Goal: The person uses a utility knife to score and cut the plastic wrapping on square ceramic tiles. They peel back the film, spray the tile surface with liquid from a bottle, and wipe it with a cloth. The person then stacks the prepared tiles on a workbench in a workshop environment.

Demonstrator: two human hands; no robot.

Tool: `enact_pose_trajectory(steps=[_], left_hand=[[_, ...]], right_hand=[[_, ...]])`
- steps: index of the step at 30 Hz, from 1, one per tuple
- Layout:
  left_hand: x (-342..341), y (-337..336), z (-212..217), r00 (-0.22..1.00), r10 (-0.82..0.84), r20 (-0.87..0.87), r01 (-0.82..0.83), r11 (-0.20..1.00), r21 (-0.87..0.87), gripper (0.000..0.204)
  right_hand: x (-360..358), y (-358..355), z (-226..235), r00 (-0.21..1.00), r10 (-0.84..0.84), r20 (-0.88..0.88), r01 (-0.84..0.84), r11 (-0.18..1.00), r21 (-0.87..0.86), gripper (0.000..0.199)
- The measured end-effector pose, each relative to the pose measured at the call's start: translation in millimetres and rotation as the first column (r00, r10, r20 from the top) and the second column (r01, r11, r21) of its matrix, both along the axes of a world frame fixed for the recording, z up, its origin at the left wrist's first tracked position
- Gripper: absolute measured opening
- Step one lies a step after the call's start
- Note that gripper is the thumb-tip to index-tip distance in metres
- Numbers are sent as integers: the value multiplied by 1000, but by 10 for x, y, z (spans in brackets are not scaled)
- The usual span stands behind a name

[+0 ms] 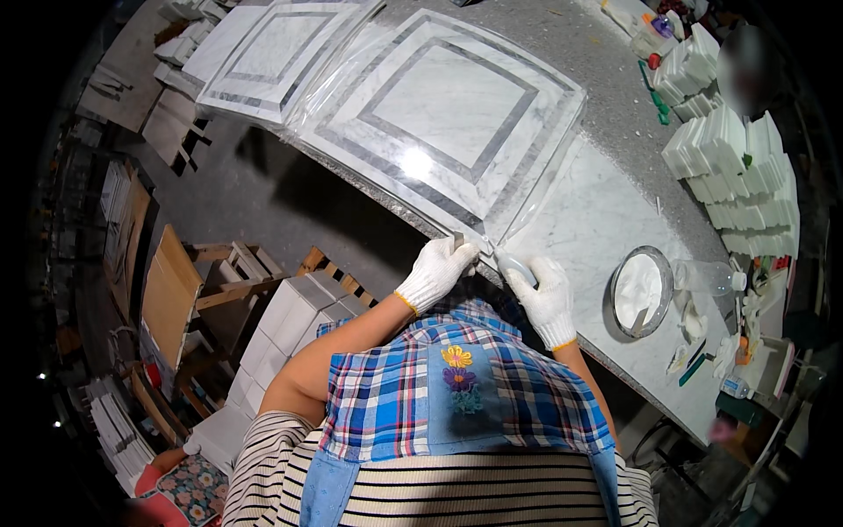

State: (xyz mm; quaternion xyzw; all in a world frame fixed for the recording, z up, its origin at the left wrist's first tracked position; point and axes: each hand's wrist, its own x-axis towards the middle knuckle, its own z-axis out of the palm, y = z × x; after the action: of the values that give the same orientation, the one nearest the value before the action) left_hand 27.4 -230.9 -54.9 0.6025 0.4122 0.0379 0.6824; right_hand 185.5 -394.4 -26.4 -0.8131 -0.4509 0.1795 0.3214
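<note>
A white marble panel [439, 92] with grey square inlay bands lies on the bench, clear glossy film around its edges. At its near corner my two white-gloved hands meet. My left hand [437, 272] is closed, thumb and fingers pinched at the bench edge; a small flat greyish piece [458, 239] shows at its fingertips, its kind unclear. My right hand [548, 303] is wrapped round a rounded pale grey tool [518, 266], whose tip points at the panel corner. What the tool is, I cannot make out.
Another inlaid panel [285, 48] lies beyond to the left. Right of my hands stand a metal bowl of white paste [641, 290] with a spatula in it and a clear plastic bottle [702, 277]. White tile stacks [729, 167] line the right; boxes [294, 316] stand below left.
</note>
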Motion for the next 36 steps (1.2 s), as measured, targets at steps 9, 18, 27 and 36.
enact_pose_trajectory(steps=[9, 18, 27, 36], left_hand=[[-9, 3, 10, 1000, -14, -12, 14, 1000, 9, 32], [-6, 4, -12, 1000, -17, -19, 17, 1000, 5, 31], [-15, -8, -41, 1000, 3, 14, -3, 1000, -18, 28], [-17, 6, 13, 1000, -20, -12, 20, 1000, 10, 30]], right_hand=[[-28, 26, 8, 1000, 11, 15, -12, 999, 46, 26], [-17, 20, -53, 997, 10, 73, -12, 999, 32, 25], [-15, -10, -54, 998, -34, -60, 40, 994, 106, 28], [500, -573, 368, 868, -414, -274, 481, 839, 255, 27]])
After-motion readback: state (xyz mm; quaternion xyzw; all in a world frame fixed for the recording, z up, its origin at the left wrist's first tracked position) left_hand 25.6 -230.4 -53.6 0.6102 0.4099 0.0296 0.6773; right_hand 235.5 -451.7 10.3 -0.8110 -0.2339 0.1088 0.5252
